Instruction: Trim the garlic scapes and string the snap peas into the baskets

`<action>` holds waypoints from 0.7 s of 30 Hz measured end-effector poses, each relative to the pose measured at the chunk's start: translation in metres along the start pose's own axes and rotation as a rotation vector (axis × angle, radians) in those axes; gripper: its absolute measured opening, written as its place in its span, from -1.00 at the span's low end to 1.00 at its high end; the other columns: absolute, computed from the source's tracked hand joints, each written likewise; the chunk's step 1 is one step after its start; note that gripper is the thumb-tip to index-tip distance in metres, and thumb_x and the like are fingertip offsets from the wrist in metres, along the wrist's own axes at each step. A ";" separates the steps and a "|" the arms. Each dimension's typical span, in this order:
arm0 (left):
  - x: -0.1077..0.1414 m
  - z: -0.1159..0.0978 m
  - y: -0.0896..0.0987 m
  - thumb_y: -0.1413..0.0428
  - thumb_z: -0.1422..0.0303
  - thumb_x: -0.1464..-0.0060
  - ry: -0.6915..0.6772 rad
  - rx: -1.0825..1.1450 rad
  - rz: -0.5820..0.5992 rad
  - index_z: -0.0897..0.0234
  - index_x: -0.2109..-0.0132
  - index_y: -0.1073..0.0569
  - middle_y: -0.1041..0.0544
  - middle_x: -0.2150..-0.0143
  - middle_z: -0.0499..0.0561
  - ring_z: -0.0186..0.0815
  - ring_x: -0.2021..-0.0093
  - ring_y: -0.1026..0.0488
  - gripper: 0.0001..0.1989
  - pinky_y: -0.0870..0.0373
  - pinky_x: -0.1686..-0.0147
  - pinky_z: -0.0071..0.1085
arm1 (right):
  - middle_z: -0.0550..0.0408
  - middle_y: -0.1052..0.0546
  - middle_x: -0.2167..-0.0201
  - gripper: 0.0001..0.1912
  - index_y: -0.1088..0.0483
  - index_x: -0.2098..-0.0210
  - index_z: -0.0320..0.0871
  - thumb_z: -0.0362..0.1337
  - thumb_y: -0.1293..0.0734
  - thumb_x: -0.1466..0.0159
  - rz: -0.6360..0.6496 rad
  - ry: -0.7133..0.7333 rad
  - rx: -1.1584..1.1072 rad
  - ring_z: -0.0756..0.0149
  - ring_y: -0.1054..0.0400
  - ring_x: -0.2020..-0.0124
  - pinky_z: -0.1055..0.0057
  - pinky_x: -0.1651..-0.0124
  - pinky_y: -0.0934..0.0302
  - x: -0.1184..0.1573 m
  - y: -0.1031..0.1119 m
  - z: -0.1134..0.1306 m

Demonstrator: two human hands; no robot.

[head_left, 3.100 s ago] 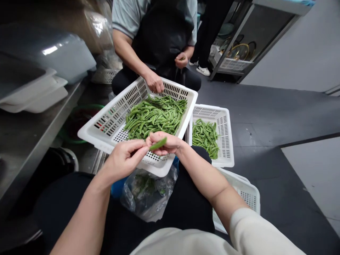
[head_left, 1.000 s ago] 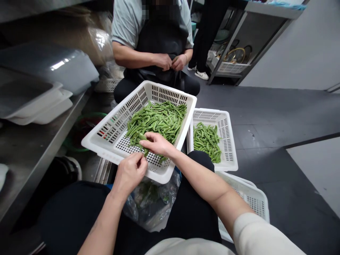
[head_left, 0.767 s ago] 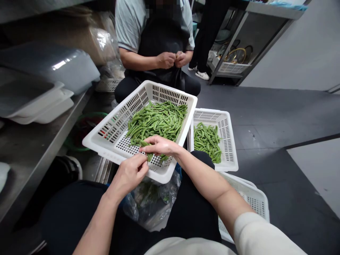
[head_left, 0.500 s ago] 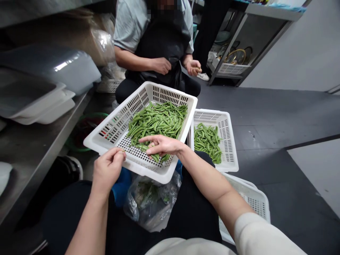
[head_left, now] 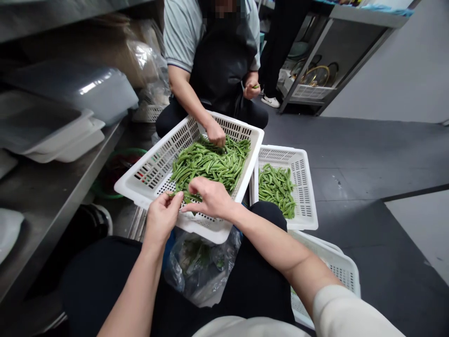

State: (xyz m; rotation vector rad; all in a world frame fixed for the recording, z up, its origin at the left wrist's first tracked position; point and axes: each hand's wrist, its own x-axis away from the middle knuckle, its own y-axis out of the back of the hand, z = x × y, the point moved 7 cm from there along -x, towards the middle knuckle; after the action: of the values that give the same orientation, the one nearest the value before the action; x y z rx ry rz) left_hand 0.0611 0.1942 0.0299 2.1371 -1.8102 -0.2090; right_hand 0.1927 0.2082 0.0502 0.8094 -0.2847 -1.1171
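Between the thumb and fingers of my left hand (head_left: pixel 164 213) is a green pea pod (head_left: pixel 171 193), held over the near rim of a white slotted basket (head_left: pixel 140 199). My right hand (head_left: pixel 213 199) hovers over the basket's near end, close to the left fingertips. Its thumb and forefinger are apart; its other fingers are partly hidden. A heap of green pea pods (head_left: pixel 206 164) lies in the basket. Across from me, a co-worker's hand (head_left: pixel 215 133) reaches into the heap, while their other hand (head_left: pixel 251 89) holds a small green piece.
A second white basket (head_left: pixel 308 187) with pods stands to the right, and another basket (head_left: pixel 347 267) lies nearer. Below the main basket is a clear plastic bag (head_left: pixel 199 276) with green scraps. A metal shelf (head_left: pixel 77 182) with plastic tubs (head_left: pixel 70 135) borders the left.
My left hand has moved right and up, toward my right hand, and a pod now shows in its fingers. The co-worker's one hand has come down into the heap.
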 end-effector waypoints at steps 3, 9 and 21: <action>-0.001 0.002 0.001 -0.06 0.08 0.16 -0.016 -0.098 0.002 0.26 0.50 -0.38 -0.33 0.63 -0.10 -0.32 0.52 -0.28 -0.69 -0.20 0.51 -0.45 | 0.03 -0.38 0.28 -0.81 -0.29 0.28 -0.17 -0.15 -0.25 -0.27 0.077 0.098 0.292 0.33 -0.25 0.34 0.44 0.42 0.04 0.003 -0.009 0.012; 0.003 -0.009 0.000 -0.02 0.13 0.14 -0.082 -0.166 0.040 0.24 0.54 -0.34 -0.28 0.63 -0.11 -0.35 0.53 -0.23 -0.74 -0.16 0.52 -0.45 | 0.00 -0.35 0.31 -0.83 -0.29 0.26 -0.19 -0.28 -0.11 -0.30 0.093 0.135 0.300 0.34 -0.19 0.42 0.42 0.43 -0.01 0.004 -0.016 0.010; 0.004 0.013 -0.010 -0.20 0.06 0.26 0.125 0.258 0.187 0.28 0.39 -0.34 -0.23 0.62 -0.18 -0.48 0.61 -0.12 -0.60 -0.05 0.63 -0.54 | 0.23 -0.25 0.53 -0.75 -0.13 0.43 -0.14 -0.13 -0.26 -0.18 -0.253 -0.299 -1.238 0.50 -0.17 0.56 0.54 0.53 -0.13 -0.006 0.028 -0.040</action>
State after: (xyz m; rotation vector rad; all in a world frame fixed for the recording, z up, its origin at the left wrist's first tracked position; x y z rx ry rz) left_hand 0.0668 0.1896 0.0150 2.0716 -2.0397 0.2094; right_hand 0.2326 0.2367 0.0436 -0.4360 0.2836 -1.3721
